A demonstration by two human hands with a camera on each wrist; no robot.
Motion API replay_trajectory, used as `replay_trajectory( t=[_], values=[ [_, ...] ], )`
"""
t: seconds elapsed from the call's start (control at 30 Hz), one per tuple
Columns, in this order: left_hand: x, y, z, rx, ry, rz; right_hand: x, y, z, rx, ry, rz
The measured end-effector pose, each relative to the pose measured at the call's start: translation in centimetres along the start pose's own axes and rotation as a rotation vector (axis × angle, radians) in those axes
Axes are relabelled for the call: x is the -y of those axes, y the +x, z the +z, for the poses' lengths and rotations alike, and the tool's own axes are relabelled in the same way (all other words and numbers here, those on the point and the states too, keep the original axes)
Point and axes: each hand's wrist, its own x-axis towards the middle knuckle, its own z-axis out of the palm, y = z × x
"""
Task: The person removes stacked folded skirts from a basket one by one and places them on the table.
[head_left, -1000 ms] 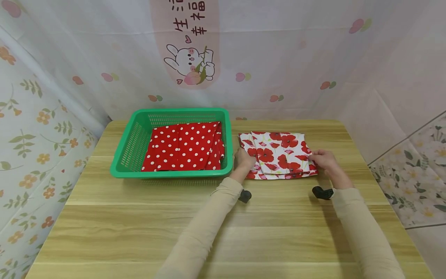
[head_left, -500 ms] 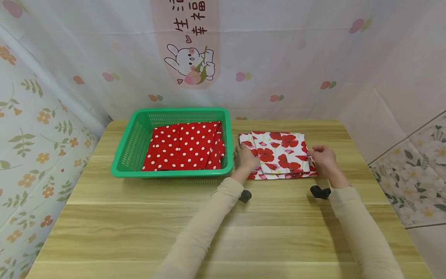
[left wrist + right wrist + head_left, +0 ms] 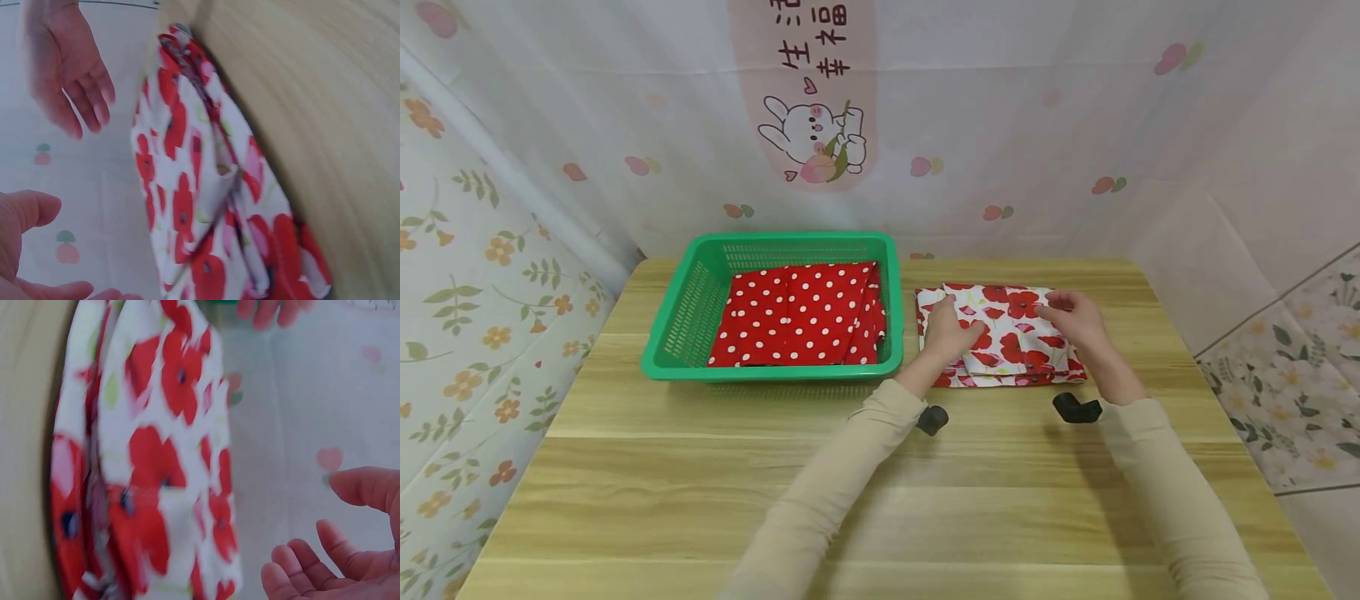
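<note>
A folded cloth [image 3: 1007, 333], white with red poppies, lies flat in layers on the wooden table to the right of the basket. My left hand [image 3: 951, 335] hovers over its left part, thumb and fingers spread apart. Above the cloth's right edge is my right hand [image 3: 1075, 320], its fingers loosely bent and holding nothing. In the left wrist view the folded cloth [image 3: 200, 187] shows its stacked edges, with the left hand's fingers apart from it. The right wrist view has the relaxed right hand [image 3: 344, 550] beside the cloth [image 3: 156, 437], not touching it.
A green plastic basket [image 3: 658, 367] stands left of the cloth, with a folded red polka-dot cloth [image 3: 801, 315] inside. The wooden table [image 3: 700, 492] reaches back to a printed curtain [image 3: 1000, 125]. Black wrist mounts [image 3: 1077, 408] sit under the forearms.
Both hands have let go of the poppy cloth's sides and lifted above it. The left hand has moved right, the right hand left and farther back. The cloth stays in place.
</note>
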Motion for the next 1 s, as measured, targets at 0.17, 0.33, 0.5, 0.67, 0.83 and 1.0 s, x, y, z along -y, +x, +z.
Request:
replay_trajectory(
  t=[0.17,0.33,0.5,0.67,0.83,1.0],
  values=[
    [-0.7,-0.4,-0.9,0.019,-0.027,0.026,1.7,-0.7,0.7,0.054,0.013,-0.062],
    [-1.2,-0.8,-2.2,0.023,-0.055,0.066,3.2,-1.4,1.3,0.087,0.02,-0.107],
    [-1.5,-1.2,-3.8,0.002,-0.064,0.113,4.4,-1.7,2.0,0.107,0.019,-0.14],
    [-1.4,-1.7,-5.2,-0.045,-0.102,0.128,5.5,-1.9,2.7,0.13,0.042,-0.164],
    [-0.8,-2.0,-7.0,-0.071,-0.128,0.111,6.6,-2.3,3.7,0.164,0.072,-0.194],
    [-0.2,-2.3,-8.9,-0.118,-0.115,0.09,7.5,-2.6,4.8,0.203,0.106,-0.213]
  ],
)
